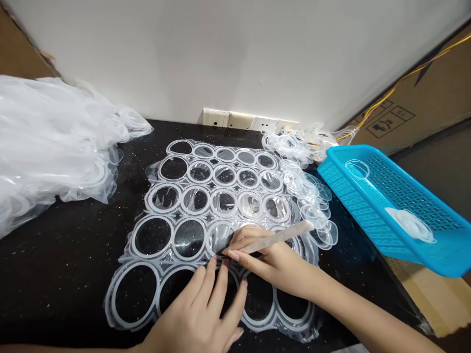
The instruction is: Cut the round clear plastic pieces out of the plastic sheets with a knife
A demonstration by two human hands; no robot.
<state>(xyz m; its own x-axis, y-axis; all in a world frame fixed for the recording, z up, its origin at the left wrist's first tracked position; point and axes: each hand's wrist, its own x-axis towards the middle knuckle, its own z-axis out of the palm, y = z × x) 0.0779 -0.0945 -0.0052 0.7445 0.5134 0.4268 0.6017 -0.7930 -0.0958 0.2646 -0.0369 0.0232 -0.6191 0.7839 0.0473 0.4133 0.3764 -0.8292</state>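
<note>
A clear plastic sheet of ring-shaped pieces (191, 219) lies flat on the black speckled worktop, its white rings set in rows. Some rings have shiny film across their middles; others, mainly at the front, look like open holes. My left hand (200, 306) rests on the front part of the sheet, fingers spread and fingertips pressing near a ring's edge. Just beyond those fingertips, my right hand (270, 255) grips a slim pen-like tool with a pale wrapped handle (281, 235). The handle slants up to the right. Its working tip is hidden at the fingers, over a ring in the second row from the front.
Loose clear discs (312, 196) lie heaped right of the sheet. A blue plastic basket (368, 208) at the right holds a few thin pieces. Stacked white plastic sheets (55, 147) fill the left. Wall sockets (241, 120) line the back; a yellow cable (392, 90) runs past cardboard boxes.
</note>
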